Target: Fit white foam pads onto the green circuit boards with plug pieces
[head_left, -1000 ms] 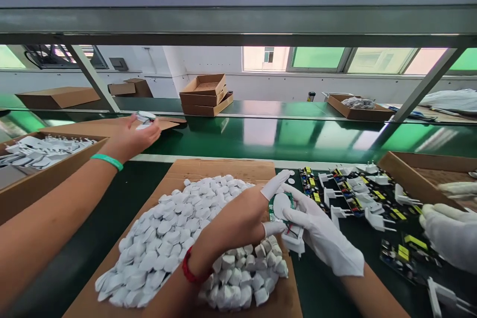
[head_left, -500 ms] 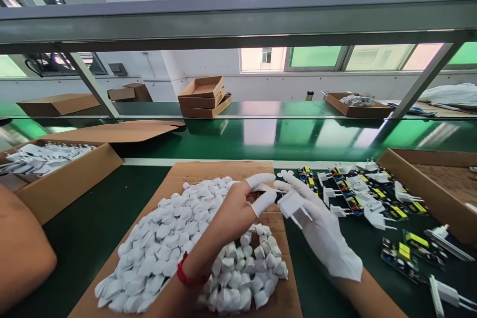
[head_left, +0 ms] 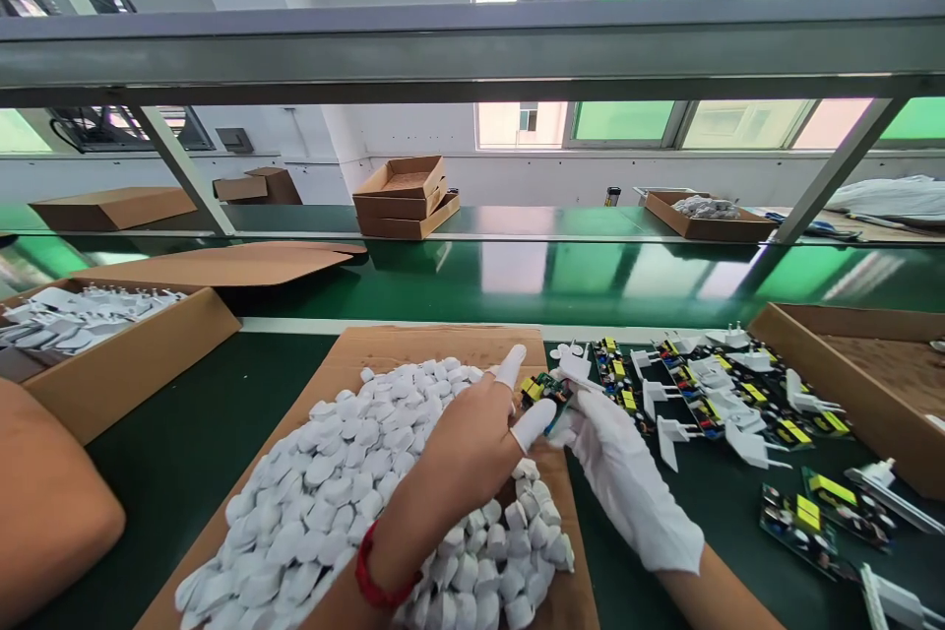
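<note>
My left hand (head_left: 472,433), with white covers on its finger and thumb tips, pinches a small circuit board (head_left: 533,390) with yellow parts. My right hand (head_left: 627,477), in a white glove, closes round a white plug piece (head_left: 577,370) right beside the board. Whether board and plug piece are joined I cannot tell; the fingers hide where they meet. Both hands are above the right edge of a cardboard sheet (head_left: 435,340). Under my left forearm lies a heap of small white foam-like pieces (head_left: 325,482), and bulkier white pieces (head_left: 487,561) are grouped nearer me.
On the right, circuit boards and white plugs (head_left: 727,394) lie in rows before an open cardboard box (head_left: 849,394). At the left stands a box (head_left: 169,345) of white plug parts. A green conveyor belt (head_left: 443,281) runs behind, below a grey metal beam (head_left: 443,54). Someone's bare arm (head_left: 51,512) reaches in at left.
The white plug piece has been turned in my right hand, and the circuit board with its yellow parts now shows between my hands. My left index finger points more upward.
</note>
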Motion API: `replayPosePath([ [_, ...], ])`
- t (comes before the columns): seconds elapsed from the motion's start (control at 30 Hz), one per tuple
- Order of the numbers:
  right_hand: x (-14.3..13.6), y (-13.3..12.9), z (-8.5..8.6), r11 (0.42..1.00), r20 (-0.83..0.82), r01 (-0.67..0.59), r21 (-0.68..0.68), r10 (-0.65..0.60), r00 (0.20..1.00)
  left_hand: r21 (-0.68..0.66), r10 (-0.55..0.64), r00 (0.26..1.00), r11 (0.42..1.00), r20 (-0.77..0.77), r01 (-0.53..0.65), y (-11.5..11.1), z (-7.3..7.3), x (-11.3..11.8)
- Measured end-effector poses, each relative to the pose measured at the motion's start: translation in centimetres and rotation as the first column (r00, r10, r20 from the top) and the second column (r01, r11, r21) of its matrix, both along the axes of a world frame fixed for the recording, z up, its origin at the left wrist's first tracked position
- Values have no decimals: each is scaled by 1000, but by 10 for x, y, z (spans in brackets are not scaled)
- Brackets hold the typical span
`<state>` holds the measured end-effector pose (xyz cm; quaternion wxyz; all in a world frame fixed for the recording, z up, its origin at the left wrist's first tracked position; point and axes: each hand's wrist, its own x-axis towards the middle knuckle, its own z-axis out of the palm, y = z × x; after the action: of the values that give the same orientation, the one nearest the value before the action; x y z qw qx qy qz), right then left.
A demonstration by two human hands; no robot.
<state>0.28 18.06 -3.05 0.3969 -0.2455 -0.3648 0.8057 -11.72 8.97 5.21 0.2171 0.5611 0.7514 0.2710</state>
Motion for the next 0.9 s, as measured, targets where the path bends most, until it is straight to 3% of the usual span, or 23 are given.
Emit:
replayPosePath([
  [0.1,3,0,4,998,20,15,68,-16,1000,23,-82,997,996,-2,82,0,0,1],
  [0.2,11,-6,13,974,54,-84,211,74,996,79,-158,985,985,75,152,1,1,3],
  [0.33,18,-13,20,925,-2,-233,298,245,969,238,-90,966,971,243,31,1,4,2],
  [0.4,17,-11,18,925,57,-216,313,209,976,264,-63,907,963,416,-54,2,3,-2],
  [0.47,13,-7,12,915,239,-188,357,105,965,251,-14,796,952,605,-174,4,2,-6],
  [0.53,9,-3,5,853,477,-262,450,19,879,227,31,665,927,747,-298,7,0,-10],
  [0.6,4,-2,1,710,664,-448,544,-38,747,211,27,551,907,834,-364,9,0,-13],
  [0.67,2,-3,2,546,774,-622,561,-79,629,201,-10,459,908,888,-368,11,1,-13],
  [0.7,1,-4,3,496,801,-671,551,-88,592,194,-28,427,916,904,-352,12,0,-13],
  [0.77,1,-7,7,472,825,-709,524,-78,559,184,-55,382,933,922,-308,13,-1,-13],
  [0.9,4,-7,13,526,784,-642,558,-79,616,183,-83,358,950,930,-254,12,-6,-13],
])
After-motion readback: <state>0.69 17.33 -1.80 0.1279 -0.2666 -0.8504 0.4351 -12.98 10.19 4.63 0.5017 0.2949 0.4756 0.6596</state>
